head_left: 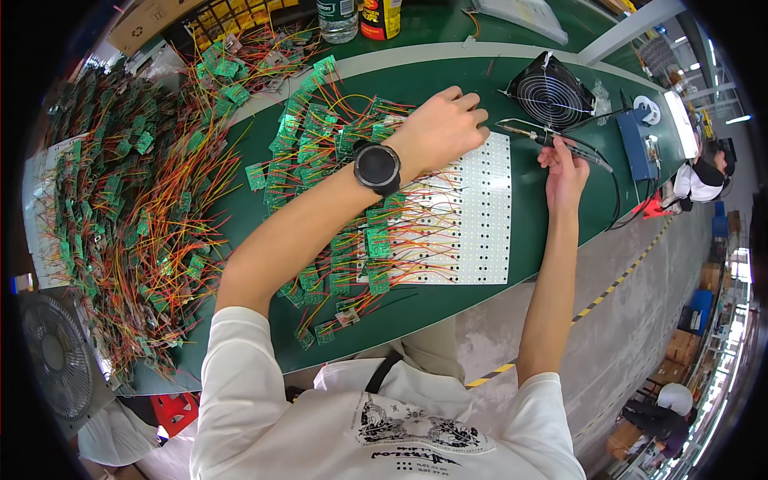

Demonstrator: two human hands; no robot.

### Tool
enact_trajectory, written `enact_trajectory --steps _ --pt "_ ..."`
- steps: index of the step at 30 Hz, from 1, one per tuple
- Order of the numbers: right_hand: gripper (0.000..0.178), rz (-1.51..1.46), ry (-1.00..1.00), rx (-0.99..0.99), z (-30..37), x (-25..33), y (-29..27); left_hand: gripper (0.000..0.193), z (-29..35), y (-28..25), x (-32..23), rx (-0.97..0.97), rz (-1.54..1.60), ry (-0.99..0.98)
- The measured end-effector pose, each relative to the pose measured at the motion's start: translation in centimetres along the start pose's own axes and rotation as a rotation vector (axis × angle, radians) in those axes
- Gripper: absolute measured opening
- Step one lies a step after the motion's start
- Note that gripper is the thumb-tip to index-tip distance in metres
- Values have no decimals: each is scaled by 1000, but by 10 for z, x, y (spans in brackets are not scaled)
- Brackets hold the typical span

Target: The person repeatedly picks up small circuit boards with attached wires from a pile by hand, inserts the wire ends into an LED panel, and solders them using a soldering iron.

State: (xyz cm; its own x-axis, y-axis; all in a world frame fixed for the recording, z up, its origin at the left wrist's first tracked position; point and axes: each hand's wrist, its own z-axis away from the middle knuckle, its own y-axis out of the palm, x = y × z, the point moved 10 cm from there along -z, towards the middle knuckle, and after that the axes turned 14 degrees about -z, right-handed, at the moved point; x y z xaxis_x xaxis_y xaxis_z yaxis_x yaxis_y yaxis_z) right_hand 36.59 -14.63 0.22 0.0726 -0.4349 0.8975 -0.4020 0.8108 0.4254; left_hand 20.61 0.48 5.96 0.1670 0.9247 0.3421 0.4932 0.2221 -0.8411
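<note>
My right hand [565,170] grips a soldering iron [594,157] by its dark handle, its bare metal tip pointing left toward my left hand. My left hand [445,128], with a black watch on its wrist, rests over the far end of a white perforated LED panel [485,232]. Its fingers curl downward, and what they pinch is hidden. Red and yellow wires run from the panel to rows of small green circuit boards [378,242]. My left forearm covers part of these rows.
A large heap of wired circuit boards [136,208] fills the table's left side. Beyond the iron stands a black fan [552,94]; a blue soldering station [638,144] is at the right. A bottle [337,20] and a yellow can [379,19] stand at the back. People are farther off.
</note>
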Motion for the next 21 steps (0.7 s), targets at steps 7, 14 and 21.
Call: enact_trajectory --steps 7,14,21 --pt "21 3 66 55 1 -1 3 10 -1 2 2 -25 18 -33" --pt "21 28 51 102 1 -3 5 12 -2 6 3 -37 -1 -37" --pt "21 57 39 116 1 -4 7 13 0 7 3 -42 -12 -27"
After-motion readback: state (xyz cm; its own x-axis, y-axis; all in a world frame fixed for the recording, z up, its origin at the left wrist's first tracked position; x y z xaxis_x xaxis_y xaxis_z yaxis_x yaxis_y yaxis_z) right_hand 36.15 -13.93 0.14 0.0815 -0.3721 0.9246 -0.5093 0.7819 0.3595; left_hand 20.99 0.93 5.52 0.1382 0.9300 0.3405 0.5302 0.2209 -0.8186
